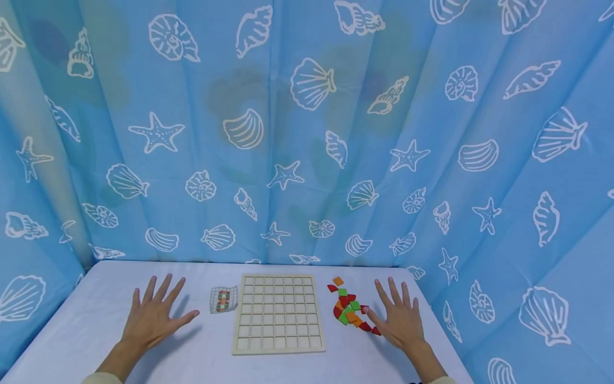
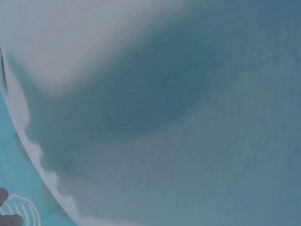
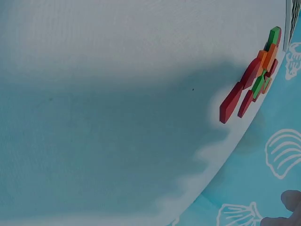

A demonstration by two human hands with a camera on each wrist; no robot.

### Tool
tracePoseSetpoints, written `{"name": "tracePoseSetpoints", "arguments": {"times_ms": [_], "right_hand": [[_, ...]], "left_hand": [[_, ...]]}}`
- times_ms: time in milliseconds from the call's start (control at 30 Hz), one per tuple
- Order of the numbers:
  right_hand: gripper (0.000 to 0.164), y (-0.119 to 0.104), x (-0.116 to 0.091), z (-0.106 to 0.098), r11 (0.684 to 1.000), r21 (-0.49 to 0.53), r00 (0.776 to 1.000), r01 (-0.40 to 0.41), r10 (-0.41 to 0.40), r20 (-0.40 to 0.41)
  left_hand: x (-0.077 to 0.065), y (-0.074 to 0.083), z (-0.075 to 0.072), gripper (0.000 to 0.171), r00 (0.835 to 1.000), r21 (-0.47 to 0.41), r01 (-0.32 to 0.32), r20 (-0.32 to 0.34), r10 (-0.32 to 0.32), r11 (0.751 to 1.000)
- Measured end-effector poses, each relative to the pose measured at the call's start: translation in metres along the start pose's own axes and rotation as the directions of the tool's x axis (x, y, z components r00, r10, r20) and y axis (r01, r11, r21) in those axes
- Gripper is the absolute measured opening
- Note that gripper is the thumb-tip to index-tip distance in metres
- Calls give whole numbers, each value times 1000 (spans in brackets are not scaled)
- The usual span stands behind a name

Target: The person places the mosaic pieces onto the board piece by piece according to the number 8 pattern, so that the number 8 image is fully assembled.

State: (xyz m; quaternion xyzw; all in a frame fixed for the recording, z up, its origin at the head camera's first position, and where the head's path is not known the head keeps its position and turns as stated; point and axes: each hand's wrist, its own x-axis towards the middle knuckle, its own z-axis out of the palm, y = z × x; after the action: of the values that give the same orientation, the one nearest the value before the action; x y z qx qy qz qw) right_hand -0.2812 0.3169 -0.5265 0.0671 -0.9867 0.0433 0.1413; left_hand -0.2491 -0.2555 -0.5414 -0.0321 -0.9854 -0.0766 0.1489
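My left hand (image 1: 152, 316) is spread wide over the left part of the table, fingers straight and nothing in it. To its right lies a small paper card (image 1: 232, 295) printed with a grid and a coloured pattern. A pale wooden grid board (image 1: 238, 314) with square cells lies in the middle. On its right is a loose pile of red, green and orange tiles (image 1: 354, 317), some square and some with a curved side. My right hand (image 1: 402, 323) is also spread, just right of the pile, its thumb overlapping a red tile in the head view. Only fingertips (image 3: 292, 200) show in the right wrist view.
A white cloth covers the table (image 1: 201, 357). Blue curtains (image 1: 297, 133) with white shells and starfish hang behind it and along both sides. The hands cast shadows (image 2: 141, 94) on the cloth.
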Motion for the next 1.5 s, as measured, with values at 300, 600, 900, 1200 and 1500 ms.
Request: {"name": "tracePoseSetpoints", "arguments": {"times_ms": [300,600,900,1200,1500], "right_hand": [[52,-37,16,11,946,324,999,25,-30,12],[31,-68,72,47,896,430,992,-115,80,100],[39,-71,92,63,860,433,960,-268,204,190],[40,-74,100,63,860,431,960,-272,213,180],[35,-130,113,61,879,476,997,-26,-14,80]], "left_hand": [[-5,38,7,27,988,-129,-154,-42,150,980],[-7,100,30,25,961,-460,47,263,86,886],[-7,111,38,42,966,-671,47,219,138,740],[1,112,37,45,966,-706,42,210,153,707],[2,105,37,46,965,-709,67,225,134,702]]}}
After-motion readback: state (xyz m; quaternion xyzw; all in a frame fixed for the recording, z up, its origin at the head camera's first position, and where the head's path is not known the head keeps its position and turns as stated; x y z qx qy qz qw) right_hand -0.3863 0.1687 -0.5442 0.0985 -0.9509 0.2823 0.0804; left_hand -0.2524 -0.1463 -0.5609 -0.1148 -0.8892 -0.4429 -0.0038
